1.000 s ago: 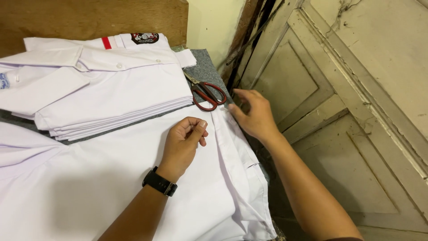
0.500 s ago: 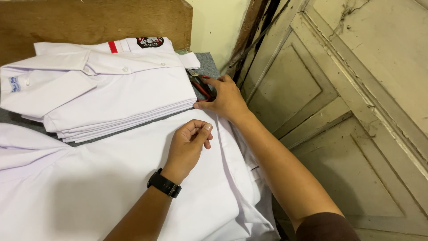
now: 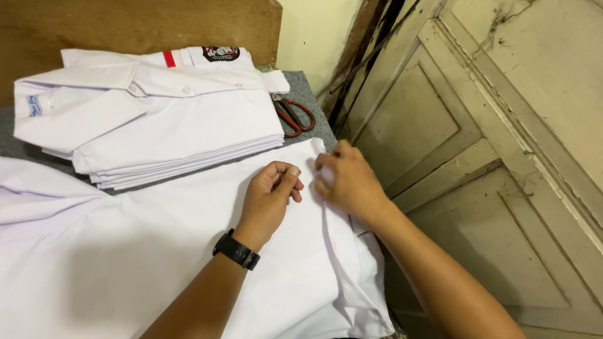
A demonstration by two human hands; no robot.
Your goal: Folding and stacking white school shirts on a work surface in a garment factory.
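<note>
A white shirt (image 3: 157, 251) lies spread flat in front of me. My left hand (image 3: 271, 194), with a black watch on its wrist, rests on the cloth with its fingers curled and pinched together; what they pinch is too small to see. My right hand (image 3: 348, 179) lies just beside it, with fingers closed on the shirt's folded right edge near the far corner. Red-handled scissors (image 3: 294, 115) lie on the grey surface beyond both hands, untouched.
A stack of folded white shirts (image 3: 157, 119) with a badge and a red stripe sits at the back left on a grey mat (image 3: 300, 85). A wooden board (image 3: 125, 25) stands behind it. Worn cream panelled doors (image 3: 490, 157) close off the right side.
My right hand reached back to the scissors, then drew away from them to the shirt's edge beside my left hand. The scissors stay on the mat. My left hand has barely moved.
</note>
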